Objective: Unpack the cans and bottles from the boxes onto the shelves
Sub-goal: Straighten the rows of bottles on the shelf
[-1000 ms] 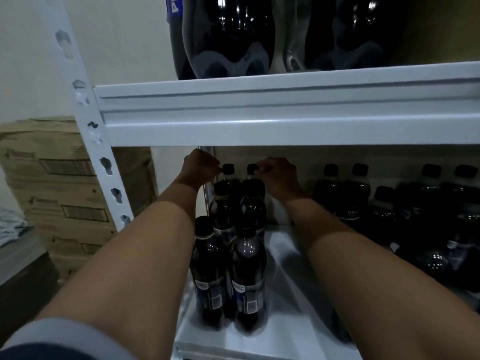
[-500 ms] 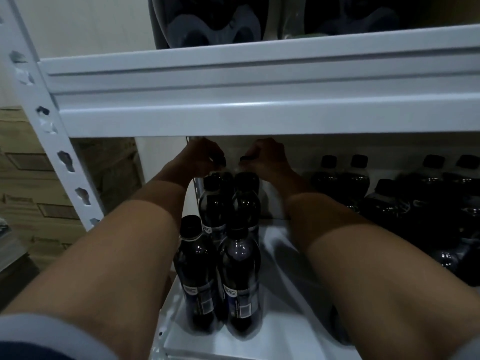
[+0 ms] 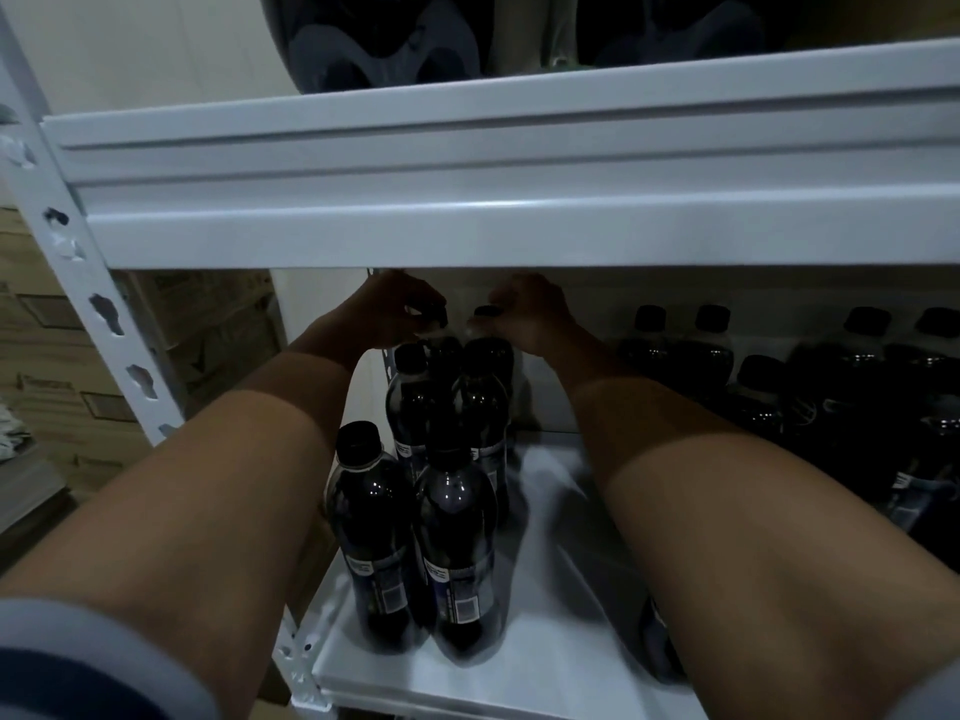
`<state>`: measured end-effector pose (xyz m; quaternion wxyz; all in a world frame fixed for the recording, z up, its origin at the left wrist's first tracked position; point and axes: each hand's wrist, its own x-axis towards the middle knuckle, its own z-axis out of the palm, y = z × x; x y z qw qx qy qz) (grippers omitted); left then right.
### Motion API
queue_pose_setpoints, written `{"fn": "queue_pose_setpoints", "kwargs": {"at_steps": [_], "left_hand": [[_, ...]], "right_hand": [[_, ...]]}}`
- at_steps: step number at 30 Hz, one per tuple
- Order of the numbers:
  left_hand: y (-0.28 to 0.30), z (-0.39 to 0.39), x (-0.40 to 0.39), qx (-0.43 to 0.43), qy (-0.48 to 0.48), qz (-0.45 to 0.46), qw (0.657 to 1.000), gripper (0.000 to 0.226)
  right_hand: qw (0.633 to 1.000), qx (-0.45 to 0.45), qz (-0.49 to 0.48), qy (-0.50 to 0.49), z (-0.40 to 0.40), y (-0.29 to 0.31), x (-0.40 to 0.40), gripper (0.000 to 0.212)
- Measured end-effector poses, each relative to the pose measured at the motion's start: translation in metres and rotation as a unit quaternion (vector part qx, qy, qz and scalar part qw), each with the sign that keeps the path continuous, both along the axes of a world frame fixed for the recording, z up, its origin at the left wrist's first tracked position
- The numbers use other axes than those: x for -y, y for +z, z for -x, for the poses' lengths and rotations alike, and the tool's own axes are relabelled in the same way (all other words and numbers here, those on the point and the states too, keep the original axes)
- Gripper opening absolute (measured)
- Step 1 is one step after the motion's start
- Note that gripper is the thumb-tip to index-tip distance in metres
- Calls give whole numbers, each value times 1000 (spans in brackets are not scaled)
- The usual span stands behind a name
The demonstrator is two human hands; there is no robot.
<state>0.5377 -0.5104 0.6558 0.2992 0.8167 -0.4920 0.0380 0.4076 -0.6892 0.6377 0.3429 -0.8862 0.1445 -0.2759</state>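
Observation:
Both my arms reach deep into the lower white shelf (image 3: 561, 662). My left hand (image 3: 395, 309) grips the black cap of a dark cola bottle (image 3: 441, 356) at the back left. My right hand (image 3: 530, 311) grips the cap of the neighbouring back bottle (image 3: 491, 356). In front of them stand two rows of the same dark bottles, the nearest pair (image 3: 415, 537) close to the shelf's front edge. The bodies of the two held bottles are mostly hidden behind the front rows.
More dark bottles (image 3: 810, 387) crowd the right side of the shelf. The upper shelf beam (image 3: 519, 200) hangs low over my hands, with large bottles (image 3: 384, 39) on it. The white upright post (image 3: 78, 283) stands left, stacked cardboard boxes (image 3: 52, 366) behind it.
My view has shifted closer and lower under the upper shelf. Both hands have stayed on the caps of the two back bottles, pushed slightly further in.

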Motion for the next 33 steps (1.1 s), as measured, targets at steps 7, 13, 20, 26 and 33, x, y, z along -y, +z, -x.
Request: {"fn": "queue_pose_setpoints", "kwargs": {"at_steps": [7,13,20,26,33], "left_hand": [[-3,3,-3,2,6,15,1000,30],[-14,2,-4,-99,48,55,992,46],[-26,-3,-6,-112,49,89,989,36],[-25,-6,-3,-54,76,66,993,42],[-21,0,-2,-79,70,62,992,42]], "right_hand": [[998,36,-49,0,3,-11,-1,31],[988,61,-142,16,0,-21,-3,36],[980,67,-188,22,2,-31,-2,39],[983,7,-185,10,-11,-27,3,34],[983,-34,-179,26,-11,-25,5,38]]}}
